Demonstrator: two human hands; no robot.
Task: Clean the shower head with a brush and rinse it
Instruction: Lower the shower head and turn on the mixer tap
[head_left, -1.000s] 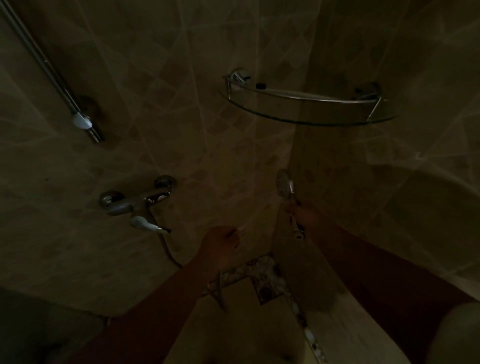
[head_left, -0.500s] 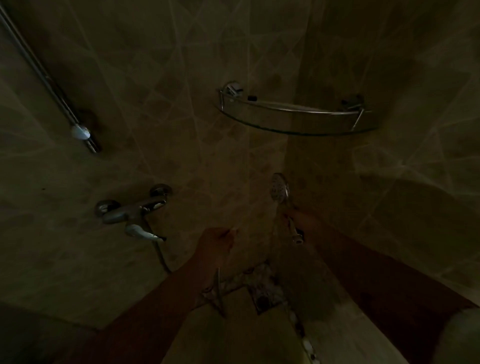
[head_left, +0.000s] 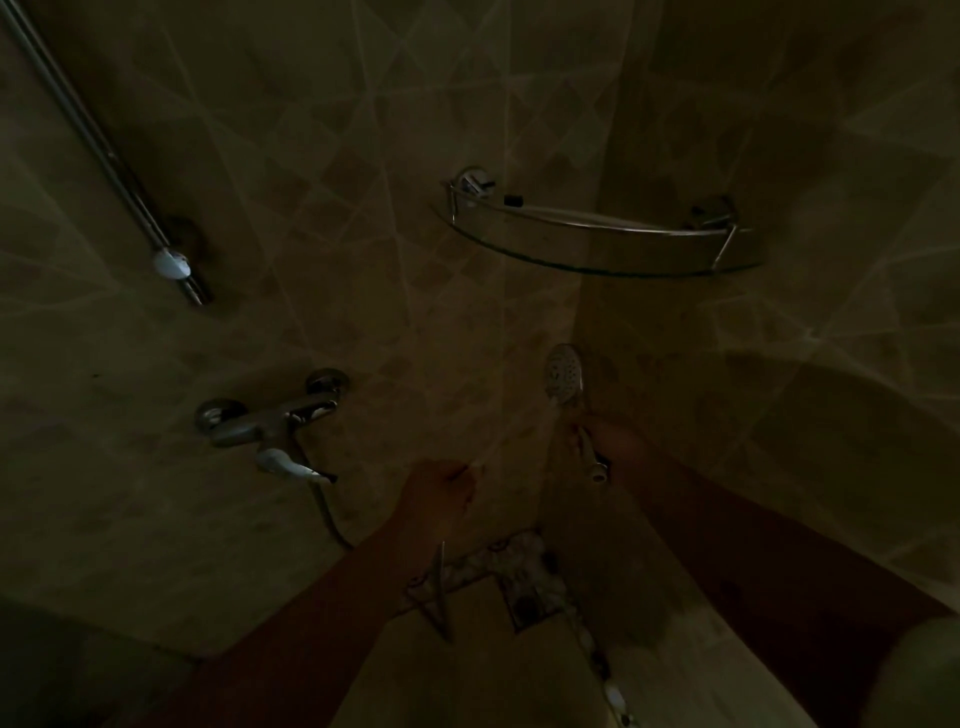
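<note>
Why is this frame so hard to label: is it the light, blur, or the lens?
Head view: mostly the light, very dim, with both hands in shadow; only the metal catches glints, as on the shower head held by the right hand, the tap and the corner shelf. The wide lens bends the tile lines. The left hand is a dark shape.

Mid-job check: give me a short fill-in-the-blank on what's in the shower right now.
1. The shower head is held in the ____ hand.
2. The glass shelf is fixed in the ____ of the tiled walls.
3. The mixer tap sits to the ____ of the left hand.

Missing words: right; corner; left
</note>
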